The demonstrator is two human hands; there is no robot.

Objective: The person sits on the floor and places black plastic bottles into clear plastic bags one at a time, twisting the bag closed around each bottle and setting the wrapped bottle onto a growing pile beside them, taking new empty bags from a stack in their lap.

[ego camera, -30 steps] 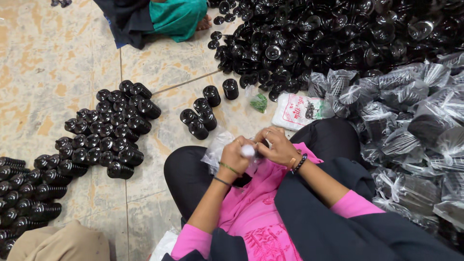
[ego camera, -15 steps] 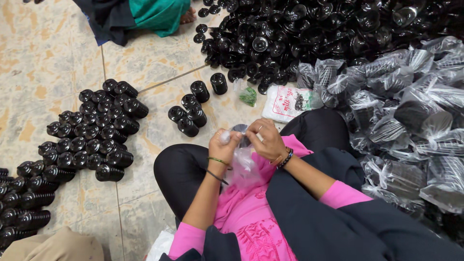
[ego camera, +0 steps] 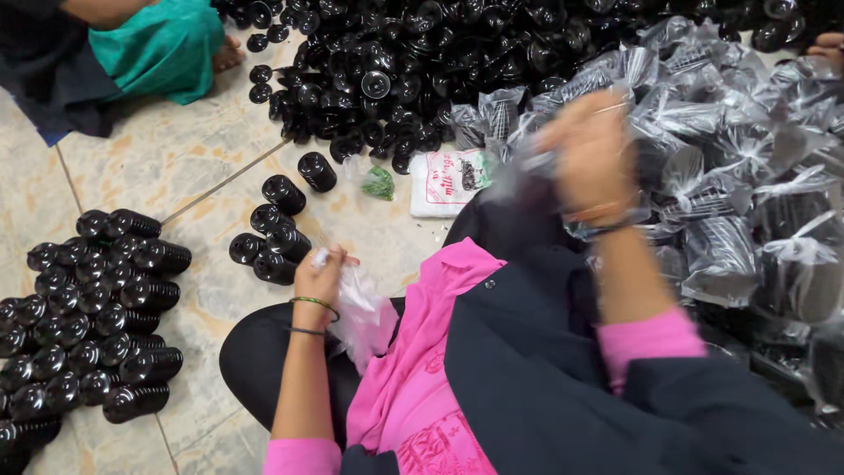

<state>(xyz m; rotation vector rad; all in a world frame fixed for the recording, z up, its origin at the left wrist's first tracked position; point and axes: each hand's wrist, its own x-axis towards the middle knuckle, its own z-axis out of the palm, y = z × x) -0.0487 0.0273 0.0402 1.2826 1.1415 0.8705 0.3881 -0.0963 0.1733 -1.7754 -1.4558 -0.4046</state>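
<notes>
Left hand (ego camera: 318, 274): pinched on clear plastic bags (ego camera: 362, 315) over the lap.
Right hand (ego camera: 591, 151): raised, blurred, grip unclear, at the bagged pile (ego camera: 747, 158) edge.
Open tile floor (ego camera: 167, 158): between stacked black cylinders (ego camera: 88, 308) and loose heap (ego camera: 396, 70).

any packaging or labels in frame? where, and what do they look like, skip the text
White printed pouch: flat on the tile floor above the knee, rectangular, red and dark print.
Small green packet: just left of the pouch, crumpled.
Clear plastic bags: heaped at right, each around a black part.
Clear bag: held in left hand, empty-looking.
Right hand: blurred, raised at the heap.
</notes>
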